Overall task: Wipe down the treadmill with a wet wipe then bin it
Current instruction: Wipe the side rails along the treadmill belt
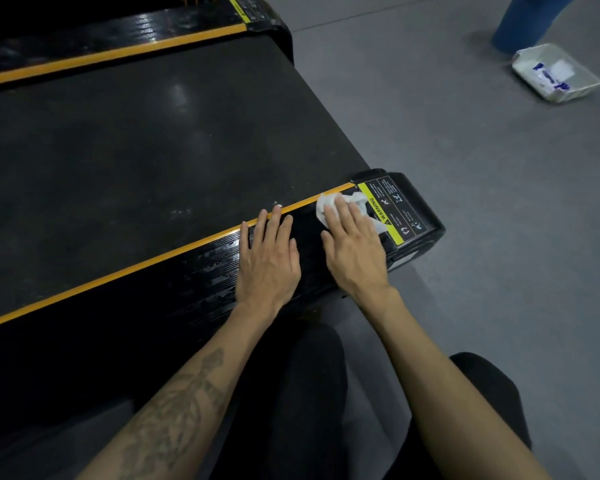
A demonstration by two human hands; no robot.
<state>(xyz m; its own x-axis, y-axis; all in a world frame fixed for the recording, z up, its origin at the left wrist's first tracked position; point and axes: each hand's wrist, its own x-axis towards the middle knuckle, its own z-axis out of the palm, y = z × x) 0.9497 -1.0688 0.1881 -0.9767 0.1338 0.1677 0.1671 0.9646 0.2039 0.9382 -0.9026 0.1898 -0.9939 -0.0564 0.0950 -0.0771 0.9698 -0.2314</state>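
The treadmill (146,140) fills the left of the head view, with a dark belt and black side rails edged in orange. My right hand (352,244) presses a crumpled white wet wipe (326,204) flat against the near side rail (201,271), beside the yellow warning label (395,209) at the rail's end. The fingers lie straight over the wipe, which shows past the fingertips. My left hand (269,254) rests flat on the same rail just to the left, fingers straight, reaching the orange strip. Wet streaks shine on the rail left of my left hand.
A white pack of wipes (556,72) lies on the grey floor at the upper right, next to a blue object (527,22). The far side rail (118,39) runs along the top left. My dark-clothed knees (326,393) are below my arms.
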